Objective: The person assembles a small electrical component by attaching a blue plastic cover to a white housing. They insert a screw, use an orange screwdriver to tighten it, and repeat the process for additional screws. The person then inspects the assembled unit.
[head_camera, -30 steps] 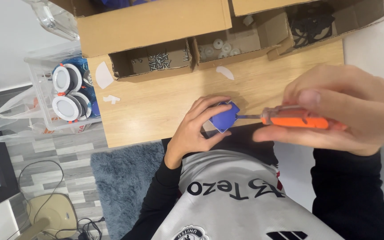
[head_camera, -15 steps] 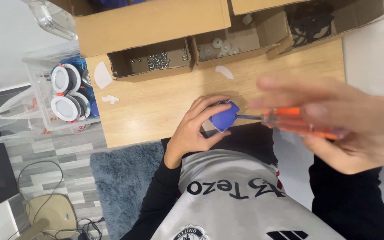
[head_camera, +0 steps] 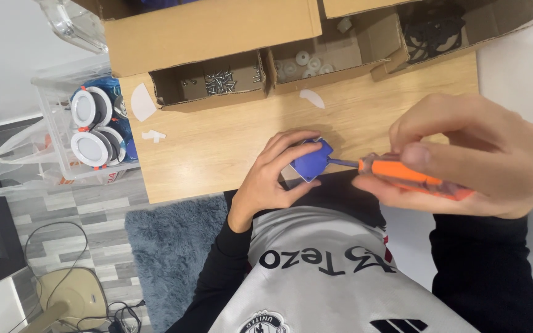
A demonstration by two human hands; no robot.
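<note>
Head view: a screwdriver [head_camera: 402, 176] meets a small blue part [head_camera: 311, 161] at the edge of the wooden table [head_camera: 217, 148].

Left hand [head_camera: 272, 179] curls round the blue part, fingers pinching it against the table edge just above the person's lap; right hand [head_camera: 473, 157] is closed around the orange handle, shaft tip touching the part's side. If the tip slips off — the part is gripped only by fingertips — it could jab the left fingers or knock the part to the floor. Whatever the tip engages is hidden by the part and fingers. Cardboard trays [head_camera: 208, 80] behind hold screws [head_camera: 220, 80] and small white pieces [head_camera: 303, 61], too small to identify.
</note>
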